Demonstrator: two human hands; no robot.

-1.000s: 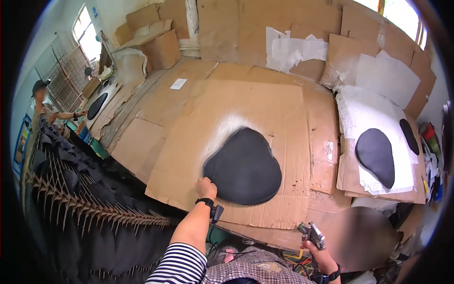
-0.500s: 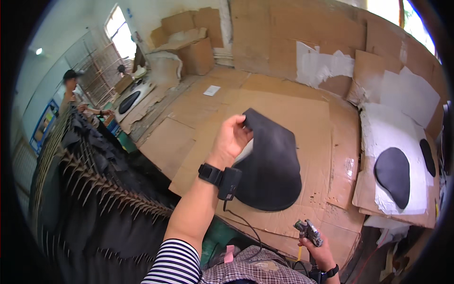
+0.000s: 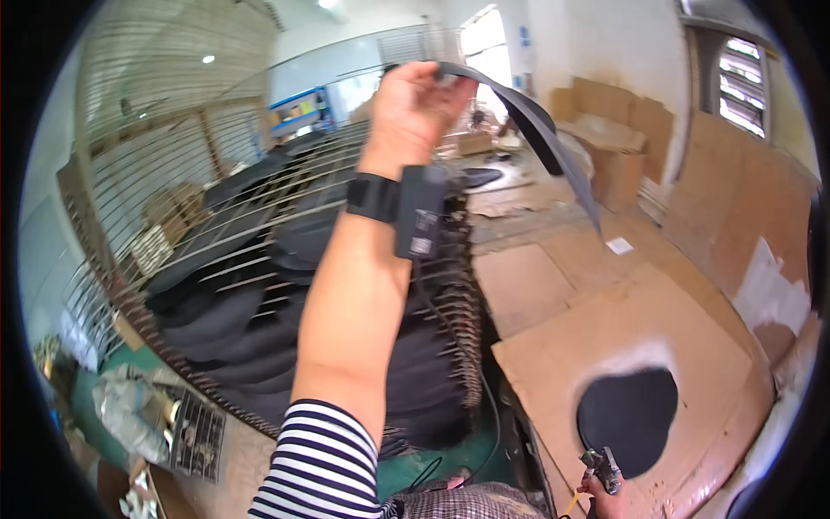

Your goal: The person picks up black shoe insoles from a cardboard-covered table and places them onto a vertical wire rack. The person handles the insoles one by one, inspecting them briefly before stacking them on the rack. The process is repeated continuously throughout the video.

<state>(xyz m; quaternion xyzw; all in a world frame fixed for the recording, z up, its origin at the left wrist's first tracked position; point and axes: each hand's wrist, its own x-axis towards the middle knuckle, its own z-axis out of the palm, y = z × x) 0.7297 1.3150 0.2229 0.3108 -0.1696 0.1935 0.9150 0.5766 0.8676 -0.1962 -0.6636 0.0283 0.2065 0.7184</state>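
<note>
My left hand [image 3: 415, 108], raised high with the arm stretched out, pinches one end of a thin black sheet piece [image 3: 540, 130]. The piece bends and hangs down to the right, seen nearly edge-on. Low on the right, my right hand [image 3: 605, 500] grips a metal spray gun [image 3: 603, 470], its lower part cut off by the frame's edge. Just beyond the gun a second black sheet piece [image 3: 628, 419], rounded in outline, lies flat on the cardboard [image 3: 553, 372]. A whitish haze marks the cardboard along its far edge.
To the left stands a large wire rack [image 3: 337, 186] with many black sheet pieces [image 3: 216, 324] on its rods. Its spiky edge runs beside the cardboard-covered table. Farther back lie another black piece [image 3: 481, 176] and a cardboard box [image 3: 618, 169]. A cable hangs from my left wrist device [image 3: 421, 212].
My view has swung left toward the rack. My left hand has lifted the black sheet piece up and away from the table, exposing another one on the cardboard. The spray gun stays in my right hand.
</note>
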